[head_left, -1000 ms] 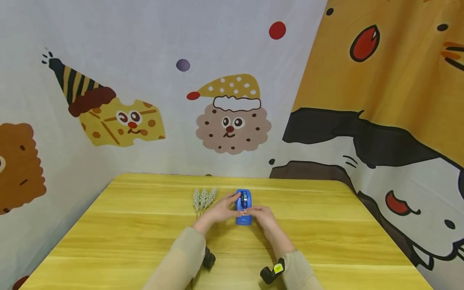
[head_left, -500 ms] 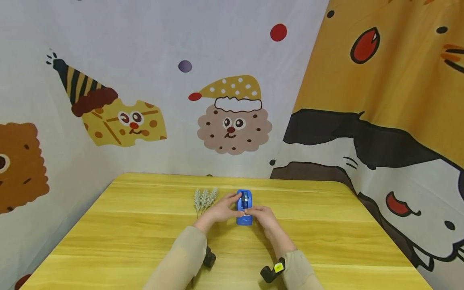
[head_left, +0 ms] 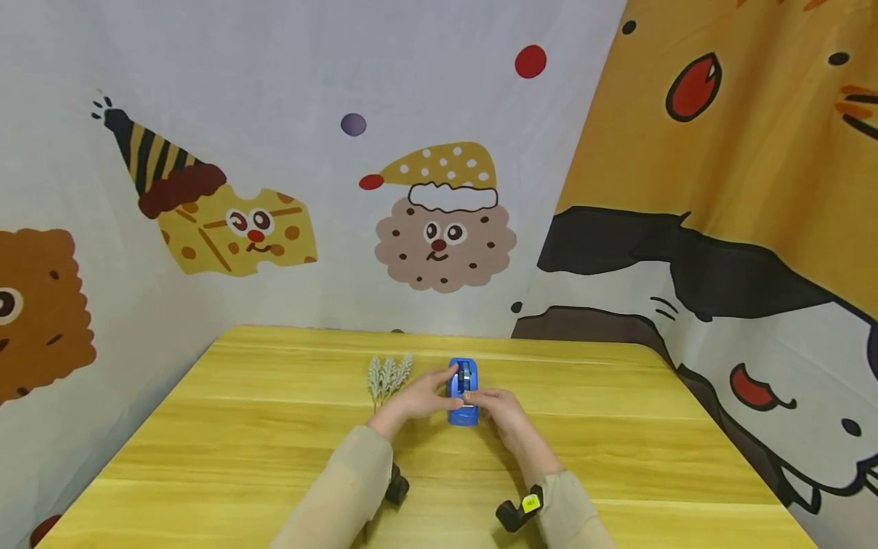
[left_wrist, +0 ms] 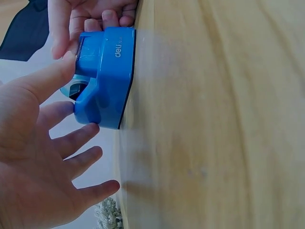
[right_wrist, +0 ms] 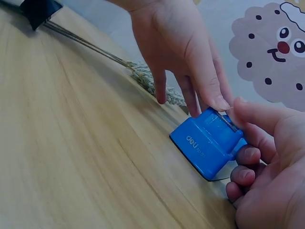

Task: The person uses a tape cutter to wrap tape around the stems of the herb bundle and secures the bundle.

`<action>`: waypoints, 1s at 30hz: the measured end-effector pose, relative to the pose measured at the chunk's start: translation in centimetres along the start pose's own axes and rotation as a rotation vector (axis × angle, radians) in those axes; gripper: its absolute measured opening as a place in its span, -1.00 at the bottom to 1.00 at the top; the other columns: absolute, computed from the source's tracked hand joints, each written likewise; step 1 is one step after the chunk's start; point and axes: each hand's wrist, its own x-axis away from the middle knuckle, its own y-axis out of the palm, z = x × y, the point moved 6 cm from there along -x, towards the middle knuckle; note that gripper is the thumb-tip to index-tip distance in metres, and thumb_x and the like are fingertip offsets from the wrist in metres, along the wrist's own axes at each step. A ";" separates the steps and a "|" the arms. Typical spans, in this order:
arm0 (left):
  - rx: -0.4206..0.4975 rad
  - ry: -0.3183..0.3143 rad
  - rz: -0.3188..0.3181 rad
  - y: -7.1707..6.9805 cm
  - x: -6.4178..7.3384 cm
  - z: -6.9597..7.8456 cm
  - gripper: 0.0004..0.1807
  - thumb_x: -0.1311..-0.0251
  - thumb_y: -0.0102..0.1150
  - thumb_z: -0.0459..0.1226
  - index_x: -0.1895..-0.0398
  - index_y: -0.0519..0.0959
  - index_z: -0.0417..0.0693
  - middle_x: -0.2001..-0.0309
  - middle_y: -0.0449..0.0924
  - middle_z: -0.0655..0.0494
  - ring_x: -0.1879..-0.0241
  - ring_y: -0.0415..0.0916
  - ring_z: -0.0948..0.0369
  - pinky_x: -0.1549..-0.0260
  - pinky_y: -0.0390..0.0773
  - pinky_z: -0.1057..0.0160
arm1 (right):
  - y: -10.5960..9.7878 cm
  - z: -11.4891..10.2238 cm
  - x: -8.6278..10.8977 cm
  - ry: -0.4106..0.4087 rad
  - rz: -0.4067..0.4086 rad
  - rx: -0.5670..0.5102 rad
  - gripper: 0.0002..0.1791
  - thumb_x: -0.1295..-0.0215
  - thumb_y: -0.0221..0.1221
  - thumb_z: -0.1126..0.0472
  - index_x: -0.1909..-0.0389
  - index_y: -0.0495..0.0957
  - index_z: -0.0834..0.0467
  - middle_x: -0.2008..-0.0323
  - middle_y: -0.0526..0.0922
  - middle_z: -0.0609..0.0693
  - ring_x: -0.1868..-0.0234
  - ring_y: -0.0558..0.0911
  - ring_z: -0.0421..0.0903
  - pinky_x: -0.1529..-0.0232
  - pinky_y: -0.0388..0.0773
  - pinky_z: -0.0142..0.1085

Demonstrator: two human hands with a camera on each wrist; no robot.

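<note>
A blue tape dispenser (head_left: 463,418) marked "deli" stands on the table, with a tape roll (head_left: 464,374) in its far part. My left hand (head_left: 416,398) holds it from the left side. In the left wrist view, that thumb lies at the dispenser's (left_wrist: 112,71) cutter end, and the index finger touches farther back, the other fingers spread. My right hand (head_left: 504,412) has thumb and index finger together at the cutter, pinching at the tape's end. Its remaining fingers curl against the dispenser's (right_wrist: 202,143) end in the right wrist view. The clear tape itself is hardly visible.
Pale green artificial sprigs (head_left: 387,376) with thin stems lie left of the dispenser, partly beneath the left forearm. The wooden table (head_left: 604,427) meets a cartoon-printed curtain (head_left: 439,91) behind. A black camera mount sits on each wrist.
The head view has shifted slightly. Both hands stay at the dispenser in nearly the same pose; the dispenser has not visibly moved on the table.
</note>
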 end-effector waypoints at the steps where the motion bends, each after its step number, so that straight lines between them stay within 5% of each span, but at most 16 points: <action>1: -0.006 -0.001 0.000 0.0 0.0 0.0 -0.19 -0.28 0.20 -0.03 -0.51 0.09 -0.01 -0.42 0.16 -0.18 -0.38 0.12 -0.12 -0.28 0.19 -0.15 | 0.0 0.0 0.0 0.003 -0.005 -0.002 -0.65 -0.17 0.34 0.15 0.18 0.67 0.37 0.17 0.62 0.04 0.17 0.40 -0.03 0.24 0.33 -0.27; 19: -0.007 -0.046 0.000 0.0 -0.1 0.1 -0.18 -0.25 0.23 -0.01 -0.50 0.11 0.03 -0.42 0.18 -0.14 -0.38 0.14 -0.10 -0.29 0.18 -0.14 | 0.0 -0.5 0.9 0.005 -0.001 0.014 -0.67 -0.21 0.31 0.17 0.21 0.67 0.40 0.16 0.58 0.07 0.13 0.38 -0.02 0.05 0.33 -0.20; 24: -0.021 -0.051 0.001 0.0 0.0 0.1 -0.17 -0.24 0.23 0.01 -0.51 0.11 0.06 -0.42 0.18 -0.13 -0.38 0.13 -0.09 -0.30 0.17 -0.14 | -0.1 -0.6 1.4 0.007 0.009 0.015 -0.66 -0.22 0.30 0.18 0.19 0.64 0.42 0.27 0.53 0.04 0.21 0.37 -0.03 0.15 0.33 -0.22; 27: -0.031 -0.049 0.002 0.0 0.0 0.1 -0.18 -0.25 0.22 0.01 -0.51 0.10 0.06 -0.42 0.17 -0.13 -0.38 0.13 -0.08 -0.30 0.16 -0.13 | -0.1 -0.7 1.7 0.002 0.008 0.029 -0.64 -0.22 0.30 0.16 0.18 0.64 0.43 0.15 0.57 0.16 0.07 0.44 0.09 0.00 0.39 -0.08; 30: -0.034 -0.047 0.005 0.0 -0.1 0.0 -0.18 -0.26 0.22 -0.01 -0.51 0.10 0.04 -0.42 0.18 -0.14 -0.38 0.14 -0.08 -0.30 0.17 -0.12 | -0.1 -0.7 2.1 -0.008 -0.003 0.067 -0.60 -0.24 0.28 0.13 0.14 0.63 0.43 -0.11 0.51 0.33 -0.20 0.37 0.28 -0.23 0.26 0.18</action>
